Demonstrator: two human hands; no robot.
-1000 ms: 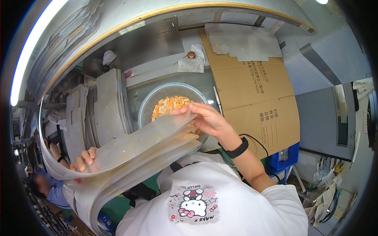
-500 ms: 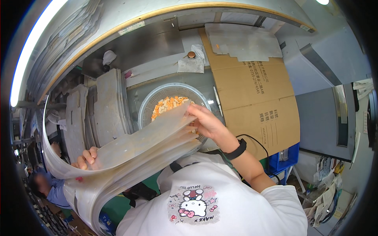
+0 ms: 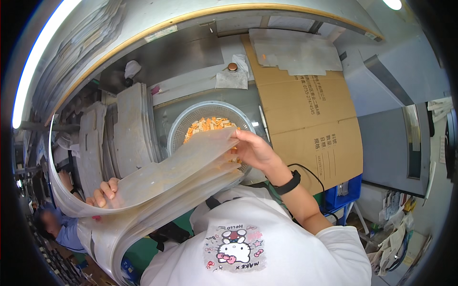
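A thick bent stack of translucent plastic sheets curves across my front. My left hand grips its left part, fingers curled over the top sheet. My right hand pinches the right end of the top sheet and lifts it off the stack. Just behind the sheets stands a round grey mesh basket holding several small orange pieces. The near half of the basket is hidden by the sheets.
Flattened brown cardboard lies to the right of the basket. Grey flat trays stand stacked on the left. A small brown-capped jar and a rag sit at the back. Another person is at lower left. A blue crate stands lower right.
My right hand has slid a little right and down along the sheet's edge, peeling the top sheet further from the stack. The left hand stays put.
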